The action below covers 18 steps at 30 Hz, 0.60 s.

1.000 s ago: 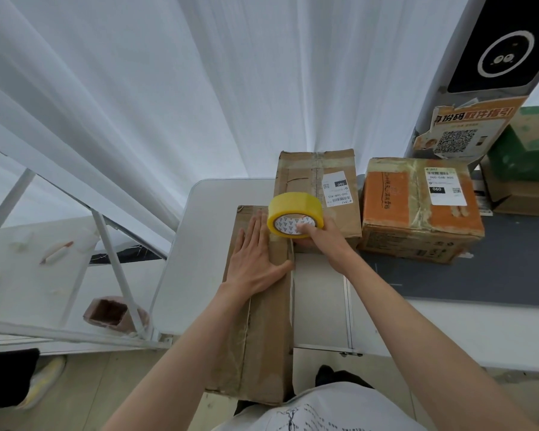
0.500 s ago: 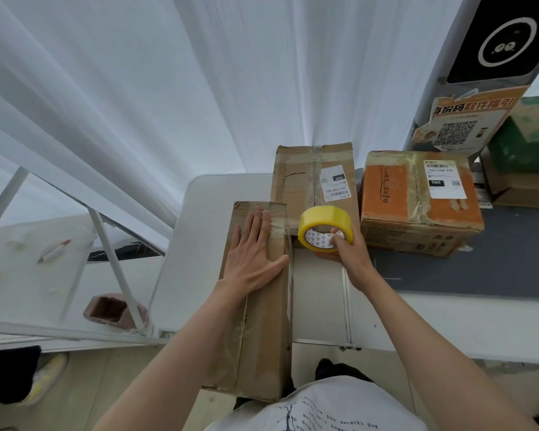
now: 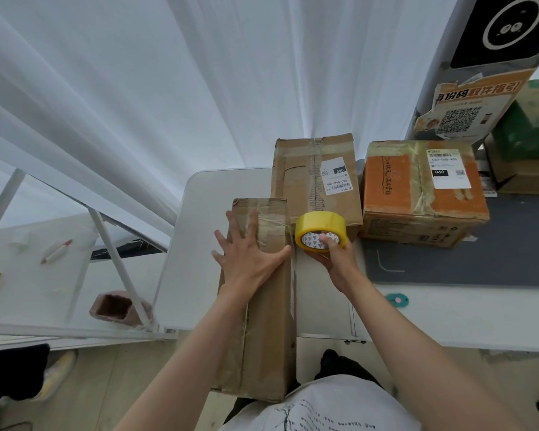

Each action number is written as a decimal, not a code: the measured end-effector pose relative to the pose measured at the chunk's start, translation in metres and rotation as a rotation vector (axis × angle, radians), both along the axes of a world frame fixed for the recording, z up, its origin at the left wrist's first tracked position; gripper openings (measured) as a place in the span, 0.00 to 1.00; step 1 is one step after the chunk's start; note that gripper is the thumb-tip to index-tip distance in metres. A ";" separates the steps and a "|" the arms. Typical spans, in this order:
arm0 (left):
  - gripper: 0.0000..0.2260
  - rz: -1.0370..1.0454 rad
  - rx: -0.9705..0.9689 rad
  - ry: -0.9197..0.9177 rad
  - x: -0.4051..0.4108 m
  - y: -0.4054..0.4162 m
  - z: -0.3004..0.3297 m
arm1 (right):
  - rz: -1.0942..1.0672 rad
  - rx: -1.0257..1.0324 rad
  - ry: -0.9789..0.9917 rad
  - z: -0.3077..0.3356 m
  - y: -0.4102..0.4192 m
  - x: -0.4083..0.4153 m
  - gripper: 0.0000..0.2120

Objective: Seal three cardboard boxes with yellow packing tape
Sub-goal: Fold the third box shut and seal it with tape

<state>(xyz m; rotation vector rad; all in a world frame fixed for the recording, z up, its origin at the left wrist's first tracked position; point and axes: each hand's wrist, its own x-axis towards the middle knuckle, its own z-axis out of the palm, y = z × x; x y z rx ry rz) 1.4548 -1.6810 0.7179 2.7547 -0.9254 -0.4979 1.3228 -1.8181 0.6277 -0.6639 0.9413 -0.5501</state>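
Cardboard runs long under your left hand: the tall box you press flat with spread fingers shows a strip of tape across its far end, so I judge its sealing underway, not finished. Beyond your right hand sit the plain box and the orange box, both looking already taped. Your right hand clamps the yellow tape roll, just beside the tall box's right edge.

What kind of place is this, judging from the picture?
Probably a parcel pickup or shipping station: labelled cardboard boxes on a white table, a QR-code poster behind them, and a yellow tape roll in the right hand.
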 end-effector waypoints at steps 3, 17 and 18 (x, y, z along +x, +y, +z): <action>0.49 0.021 -0.030 0.015 0.007 0.006 0.008 | 0.031 0.036 -0.028 0.002 0.008 0.009 0.13; 0.48 0.092 -0.244 0.239 0.084 0.061 0.008 | 0.182 -0.286 0.161 0.013 0.054 0.075 0.09; 0.48 0.100 -0.264 0.260 0.087 0.065 0.008 | 0.187 -0.331 0.173 0.016 0.056 0.077 0.11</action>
